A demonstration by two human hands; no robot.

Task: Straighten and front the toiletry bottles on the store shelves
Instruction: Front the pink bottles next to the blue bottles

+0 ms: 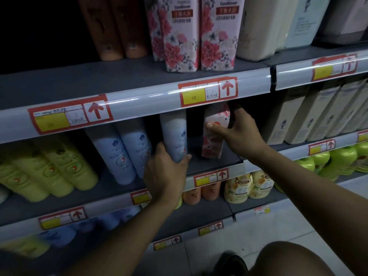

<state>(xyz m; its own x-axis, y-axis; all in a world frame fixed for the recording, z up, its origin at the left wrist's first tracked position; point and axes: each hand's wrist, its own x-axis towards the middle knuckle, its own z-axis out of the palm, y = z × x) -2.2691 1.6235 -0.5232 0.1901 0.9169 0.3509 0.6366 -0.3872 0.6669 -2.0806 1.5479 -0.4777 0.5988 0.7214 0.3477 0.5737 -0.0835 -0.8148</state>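
The left hand [167, 168] grips a pale blue bottle [174, 136]; the right hand [237, 132] holds a floral bottle [214, 140]. Tugging both together could topple neighbouring bottles off the shelf [209, 165].

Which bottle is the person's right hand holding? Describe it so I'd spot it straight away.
Find the grey shelf rail with the red-framed price label marked with an arrow. Directly below it, on the middle shelf, the right hand grips a floral bottle. Its pink and red flower print sets it apart from the plain pale blue bottle on its left, held by the left hand.
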